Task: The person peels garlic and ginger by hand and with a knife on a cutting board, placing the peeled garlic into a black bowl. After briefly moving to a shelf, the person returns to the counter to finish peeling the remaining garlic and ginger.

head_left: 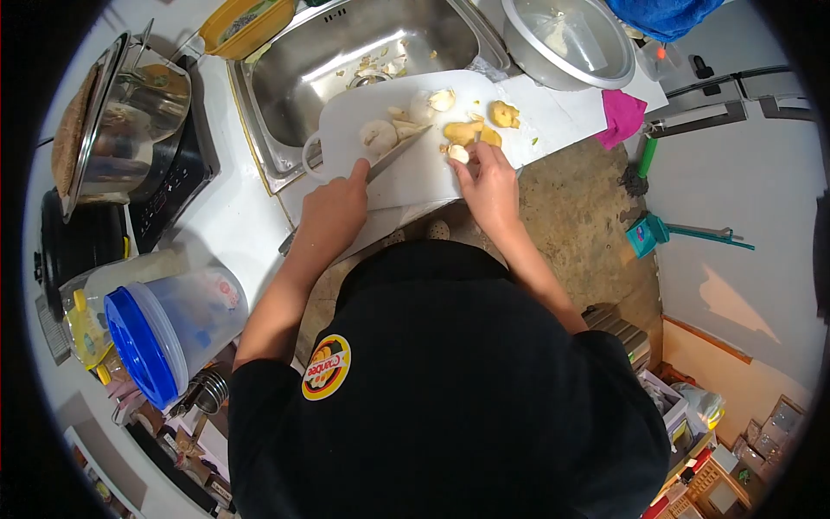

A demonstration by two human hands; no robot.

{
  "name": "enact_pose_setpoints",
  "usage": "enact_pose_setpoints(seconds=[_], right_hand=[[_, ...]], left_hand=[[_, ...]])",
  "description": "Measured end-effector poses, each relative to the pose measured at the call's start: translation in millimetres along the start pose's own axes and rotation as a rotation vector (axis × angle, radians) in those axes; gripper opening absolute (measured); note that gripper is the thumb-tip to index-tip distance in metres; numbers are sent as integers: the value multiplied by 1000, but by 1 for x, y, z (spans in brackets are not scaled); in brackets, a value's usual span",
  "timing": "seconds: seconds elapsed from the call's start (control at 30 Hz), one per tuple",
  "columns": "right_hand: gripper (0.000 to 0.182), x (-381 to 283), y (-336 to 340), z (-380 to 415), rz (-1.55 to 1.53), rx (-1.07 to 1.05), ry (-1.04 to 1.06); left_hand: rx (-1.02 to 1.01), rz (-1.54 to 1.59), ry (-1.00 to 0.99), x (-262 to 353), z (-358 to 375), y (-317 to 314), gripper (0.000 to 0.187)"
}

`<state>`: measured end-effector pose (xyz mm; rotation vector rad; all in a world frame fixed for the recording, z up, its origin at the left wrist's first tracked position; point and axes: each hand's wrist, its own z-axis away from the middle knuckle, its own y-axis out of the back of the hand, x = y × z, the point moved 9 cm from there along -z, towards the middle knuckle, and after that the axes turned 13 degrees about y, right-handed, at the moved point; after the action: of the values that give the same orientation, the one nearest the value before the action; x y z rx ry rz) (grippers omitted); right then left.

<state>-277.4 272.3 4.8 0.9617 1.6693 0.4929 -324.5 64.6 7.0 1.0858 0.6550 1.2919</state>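
My left hand (339, 206) is closed around the handle of a kitchen knife (399, 154), whose blade points up and right over the white cutting board (406, 186). Beside the blade lie a garlic bulb (378, 136) and some loose pale pieces. Between the thumb and fingers of my right hand (491, 183) is a garlic clove (458, 154), held just above the board. Peeled ginger (462, 132) sits right behind that hand, with another ginger piece (504, 114) farther right. More garlic (441, 100) rests at the board's far side.
The board overlaps the near edge of a steel sink (285, 95) with scraps in it. A large basin (571, 82) stands at the back right, near a pink cloth (621, 118). To the left are a steel pot (130, 138) on a cooktop and a blue-lidded plastic container (177, 333).
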Motion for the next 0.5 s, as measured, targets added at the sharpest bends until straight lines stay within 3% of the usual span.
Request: enact_pose_setpoints(seconds=[0.23,0.3,0.4,0.5], right_hand=[[26,-42,-27,1,-64,-33,211],[24,-42,-34,1,-70,-67,198],[22,-52,-21,-1,-179,74,356],[23,-51,-32,5,-213,28,474]], left_hand=[[-157,223,-141,1,24,1,56],[-104,273,-145,1,29,-3,61],[-99,255,-124,1,37,-8,64],[-141,209,-76,2,43,-13,64]])
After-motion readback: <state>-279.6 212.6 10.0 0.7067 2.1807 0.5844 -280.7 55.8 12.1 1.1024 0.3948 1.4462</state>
